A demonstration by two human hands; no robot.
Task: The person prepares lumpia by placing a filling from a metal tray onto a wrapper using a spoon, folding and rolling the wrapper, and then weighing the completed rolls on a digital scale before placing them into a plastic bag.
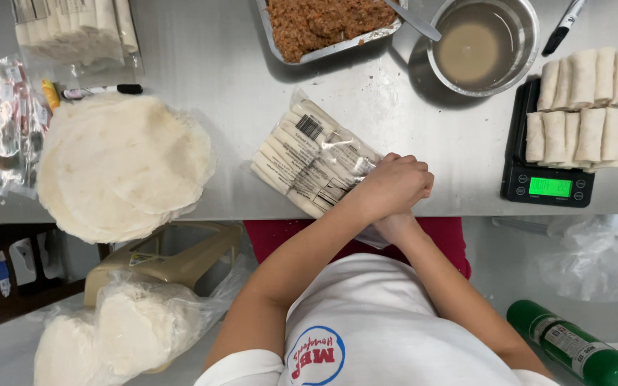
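1. Hands first: left hand [393, 184] lies on top, pressing down on the open end of the bag of rolls [314, 155]; right hand [397, 226] sits underneath it at the counter edge, mostly hidden, so whether it grips the plastic I cannot tell. Both hands are together, stacked on the bag's near end.
2. Steel counter [252, 64] carries everything, and the bag lies slantwise at its middle, near the front edge.
3. Stack of round wrappers [119, 164] on the left looks tall, so plenty appears left to roll.
4. Tray of filling [323, 25] at the top is well loaded; a bowl of cloudy liquid [482, 44] stands just beside it.
5. Bag looks packed full with a neat row of rolls, so I judge this one is at the closing stage.
6. Scale [548, 182] on the right already bears two rows of loose rolls [579, 107], seemingly the next batch, not yet bagged.
7. More bagged rolls [73, 28] rest at top left, apparently finished.
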